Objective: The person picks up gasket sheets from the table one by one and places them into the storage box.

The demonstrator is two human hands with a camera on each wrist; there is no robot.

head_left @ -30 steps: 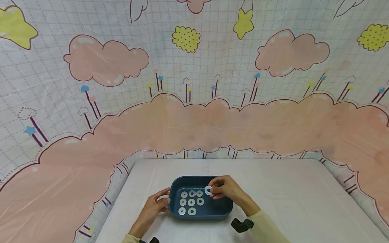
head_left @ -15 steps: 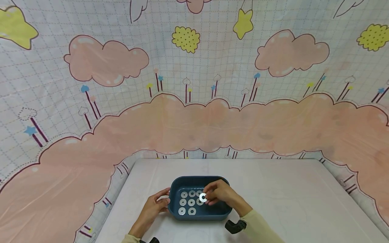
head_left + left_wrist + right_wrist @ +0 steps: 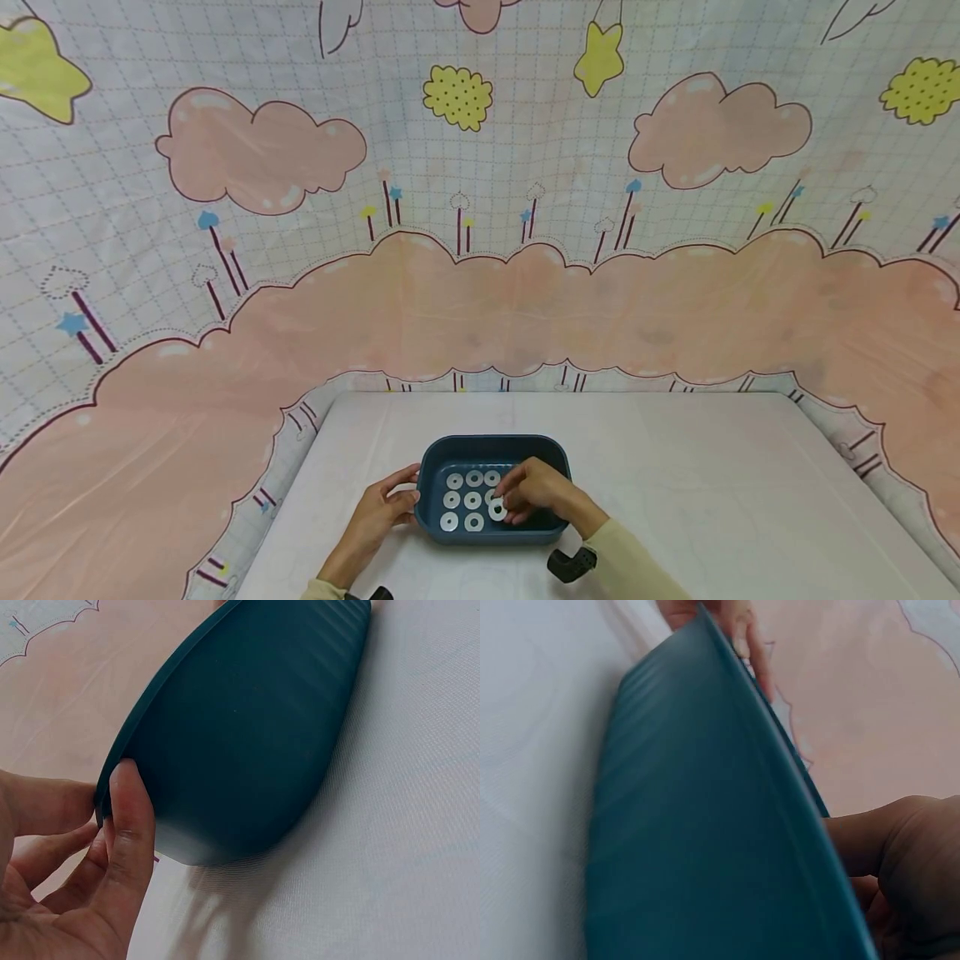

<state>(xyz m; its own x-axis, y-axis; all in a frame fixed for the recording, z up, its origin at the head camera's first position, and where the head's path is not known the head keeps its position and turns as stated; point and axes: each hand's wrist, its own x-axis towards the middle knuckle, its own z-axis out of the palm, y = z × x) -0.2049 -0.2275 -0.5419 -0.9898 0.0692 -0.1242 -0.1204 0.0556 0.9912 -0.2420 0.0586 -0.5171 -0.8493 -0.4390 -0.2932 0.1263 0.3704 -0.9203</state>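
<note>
Even, soft, bright light fills the head view, with no hard shadows; the patterned backdrop (image 3: 480,250) bows strongly toward the frame edges from wide-angle distortion. In the left wrist view the blue tray (image 3: 247,727) casts a faint blurred shadow on the table (image 3: 405,847). The right wrist view is soft and out of focus throughout.

Matt dark-blue plastic tray (image 3: 491,447), shiny metal washers (image 3: 472,500), smooth white table cover (image 3: 675,467)

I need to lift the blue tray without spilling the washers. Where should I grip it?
Grip the blue tray by the raised rim at its two short ends, from the sides. The left hand already holds the left rim; the washers lie loose inside.
</note>
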